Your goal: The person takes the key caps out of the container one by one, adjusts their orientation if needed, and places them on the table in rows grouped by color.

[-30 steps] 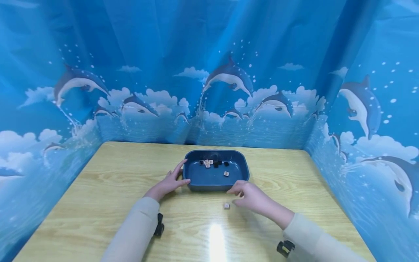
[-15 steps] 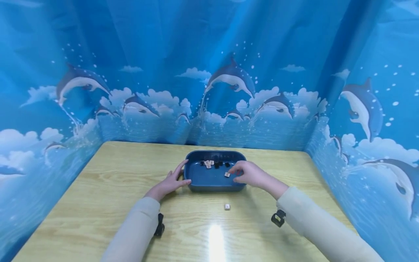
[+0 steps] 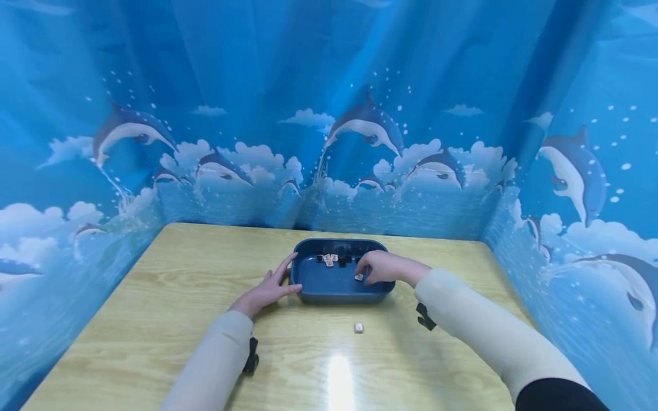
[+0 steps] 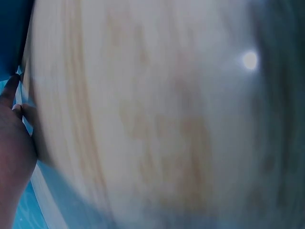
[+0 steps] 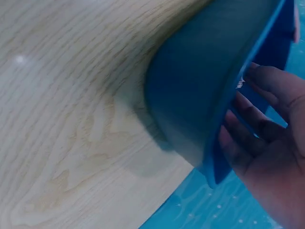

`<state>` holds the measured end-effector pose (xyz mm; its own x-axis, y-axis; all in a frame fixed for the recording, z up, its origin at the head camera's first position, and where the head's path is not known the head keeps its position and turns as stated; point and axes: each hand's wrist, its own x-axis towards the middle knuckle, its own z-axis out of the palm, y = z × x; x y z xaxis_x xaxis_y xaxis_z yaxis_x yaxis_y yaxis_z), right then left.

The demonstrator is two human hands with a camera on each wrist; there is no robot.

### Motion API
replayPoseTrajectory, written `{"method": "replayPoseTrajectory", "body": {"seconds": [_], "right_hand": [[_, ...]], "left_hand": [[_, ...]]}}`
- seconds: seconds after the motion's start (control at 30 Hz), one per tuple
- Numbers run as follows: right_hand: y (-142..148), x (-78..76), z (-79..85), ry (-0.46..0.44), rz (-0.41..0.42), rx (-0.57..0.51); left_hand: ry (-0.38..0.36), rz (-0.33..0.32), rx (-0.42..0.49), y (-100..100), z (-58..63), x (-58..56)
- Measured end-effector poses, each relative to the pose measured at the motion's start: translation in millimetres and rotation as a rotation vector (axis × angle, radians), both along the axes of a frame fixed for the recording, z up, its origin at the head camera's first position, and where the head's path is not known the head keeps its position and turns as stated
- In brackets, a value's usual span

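Right hand [image 3: 381,266]: inside the blue basin [image 3: 339,299], fingertips at a marked white tile [image 3: 358,277]; whether they pinch it cannot be told. Left hand [image 3: 267,290]: fingers spread at the basin's opposite end. Left of the right hand's fingertips lie black tiles [image 3: 342,262] and white tiles [image 3: 329,261]; nearer the person, a loose white piece [image 3: 358,329] on the counter [image 3: 154,319]. The marked white tile appears light, rigid, perhaps slippery; opposite edges offer the surest hold.

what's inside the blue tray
Small white pieces and black pieces toward the far side, plus a pale tile at the right hand; whatever that hand covers is hidden.
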<state>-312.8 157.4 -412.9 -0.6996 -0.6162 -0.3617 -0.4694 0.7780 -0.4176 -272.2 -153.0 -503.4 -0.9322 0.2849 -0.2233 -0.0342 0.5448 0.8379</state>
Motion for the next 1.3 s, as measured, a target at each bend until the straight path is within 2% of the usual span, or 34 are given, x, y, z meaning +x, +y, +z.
{"method": "replayPoseTrajectory", "body": {"seconds": [0.2, 0.4, 0.5, 0.7, 0.93, 1.07, 1.3], "right_hand": [[-2.0, -11.7, -15.1, 0.009, 0.03, 0.06], [-3.8, -16.9, -17.6, 0.034, 0.14, 0.097], [-4.5, -16.8, -21.2, 0.035, 0.168, 0.108], [-8.2, -16.5, -31.8, 0.05, 0.118, 0.131], [-10.2, -17.1, -24.7, 0.081, 0.134, 0.146], [-3.6, -14.6, -14.9, 0.08, 0.116, 0.078], [6.6, -3.2, 2.9, 0.035, 0.051, -0.109]], "left_hand": [[0.005, -0.004, -0.017, 0.5, -0.1, 0.4], [0.002, 0.001, -0.009, 1.5, 1.2, 2.6], [0.004, -0.002, -0.005, 2.3, 0.5, 4.2], [0.001, 0.005, -0.007, 2.9, -0.8, 4.9], [0.011, 0.007, -0.007, 0.7, 0.5, 1.5], [0.014, 0.003, -0.001, 0.5, -0.6, 1.2], [-0.006, 0.004, -0.003, 0.8, 1.4, 2.7]]}}
